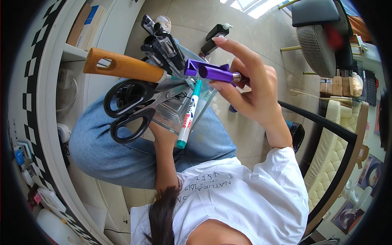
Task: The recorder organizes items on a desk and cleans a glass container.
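My right hand (257, 79) pinches a purple metallic clip-like tool (216, 73) with a silver ribbed neck over the rim of a clear glass container (167, 118); its index finger is stretched out. In the container stand black-handled scissors (131, 113), a knife or similar tool with a wooden handle (122, 65), several black and clear pens (162, 46) and a white board marker with teal ends (188, 116), which leans at the near side. My left hand (163, 130) reaches beneath the container; only the wrist side shows, the fingers are hidden.
Below the container are my jeans-covered legs (107, 153). A white shelf unit (73, 55) stands at the left. Two black bottles (218, 31) stand on the tiled floor (257, 21). At the right are a chair (315, 46), a black-framed panel edge (321, 122), a cushioned cream seat (324, 165) and cardboard boxes (337, 85).
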`<state>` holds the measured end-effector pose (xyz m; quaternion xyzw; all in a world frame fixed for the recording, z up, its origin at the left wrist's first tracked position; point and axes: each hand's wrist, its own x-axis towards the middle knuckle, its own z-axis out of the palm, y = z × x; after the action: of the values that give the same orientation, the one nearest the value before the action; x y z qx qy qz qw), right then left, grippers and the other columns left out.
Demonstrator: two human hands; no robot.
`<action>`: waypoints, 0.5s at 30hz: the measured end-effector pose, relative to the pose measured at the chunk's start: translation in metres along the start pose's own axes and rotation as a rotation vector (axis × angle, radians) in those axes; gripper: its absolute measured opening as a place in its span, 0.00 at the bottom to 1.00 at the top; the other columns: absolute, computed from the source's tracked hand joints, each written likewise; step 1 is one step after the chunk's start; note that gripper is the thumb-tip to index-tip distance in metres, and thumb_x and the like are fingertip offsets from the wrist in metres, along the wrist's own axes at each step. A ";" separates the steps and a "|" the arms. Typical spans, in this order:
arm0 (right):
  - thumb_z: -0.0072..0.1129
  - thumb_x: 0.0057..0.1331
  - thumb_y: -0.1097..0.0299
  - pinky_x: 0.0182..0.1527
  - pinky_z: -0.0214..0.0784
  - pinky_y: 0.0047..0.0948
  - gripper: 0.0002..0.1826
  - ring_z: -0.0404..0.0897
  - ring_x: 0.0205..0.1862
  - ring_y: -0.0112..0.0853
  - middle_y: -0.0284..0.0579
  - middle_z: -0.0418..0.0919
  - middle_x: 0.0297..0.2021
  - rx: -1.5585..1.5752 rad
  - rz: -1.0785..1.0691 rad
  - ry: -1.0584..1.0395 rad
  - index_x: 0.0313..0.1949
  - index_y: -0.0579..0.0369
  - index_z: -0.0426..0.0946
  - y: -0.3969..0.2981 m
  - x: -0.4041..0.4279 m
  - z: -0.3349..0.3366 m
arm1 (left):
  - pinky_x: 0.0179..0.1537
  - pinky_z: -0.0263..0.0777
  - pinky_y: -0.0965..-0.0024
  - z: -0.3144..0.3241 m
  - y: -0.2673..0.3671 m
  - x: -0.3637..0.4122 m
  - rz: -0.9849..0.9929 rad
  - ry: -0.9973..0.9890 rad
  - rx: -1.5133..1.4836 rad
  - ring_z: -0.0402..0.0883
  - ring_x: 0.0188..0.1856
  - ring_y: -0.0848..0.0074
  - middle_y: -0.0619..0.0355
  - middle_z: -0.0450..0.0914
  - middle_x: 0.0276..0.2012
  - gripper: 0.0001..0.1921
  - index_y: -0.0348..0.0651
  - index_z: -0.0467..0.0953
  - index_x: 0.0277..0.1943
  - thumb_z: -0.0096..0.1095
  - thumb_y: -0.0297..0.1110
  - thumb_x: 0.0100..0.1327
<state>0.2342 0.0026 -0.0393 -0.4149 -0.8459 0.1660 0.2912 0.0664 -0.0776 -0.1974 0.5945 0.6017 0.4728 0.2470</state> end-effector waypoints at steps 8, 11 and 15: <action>0.60 0.50 0.61 0.18 0.61 0.23 0.15 0.71 0.16 0.28 0.37 0.73 0.18 -0.041 -0.149 0.129 0.35 0.55 0.73 0.014 0.002 0.012 | 0.47 0.65 0.63 -0.001 -0.002 0.003 0.089 -0.060 0.011 0.73 0.43 0.64 0.46 0.68 0.45 0.41 0.29 0.55 0.51 0.71 0.41 0.37; 0.59 0.51 0.64 0.18 0.60 0.25 0.13 0.70 0.16 0.29 0.37 0.70 0.16 -0.040 -0.134 0.184 0.35 0.55 0.73 0.020 0.002 0.017 | 0.48 0.65 0.63 -0.001 0.000 0.004 0.069 -0.043 -0.097 0.74 0.41 0.64 0.46 0.66 0.46 0.42 0.30 0.53 0.53 0.70 0.42 0.39; 0.58 0.52 0.65 0.16 0.56 0.26 0.13 0.65 0.14 0.28 0.35 0.64 0.14 -0.026 -0.209 0.152 0.37 0.52 0.74 0.021 0.000 0.012 | 0.51 0.62 0.64 0.007 -0.016 -0.010 -0.607 -0.147 -0.684 0.71 0.47 0.67 0.45 0.65 0.48 0.44 0.32 0.52 0.55 0.69 0.45 0.39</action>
<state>0.2398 0.0146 -0.0599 -0.3395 -0.8621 0.0921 0.3647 0.0666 -0.0824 -0.2170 0.3078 0.5390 0.5070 0.5981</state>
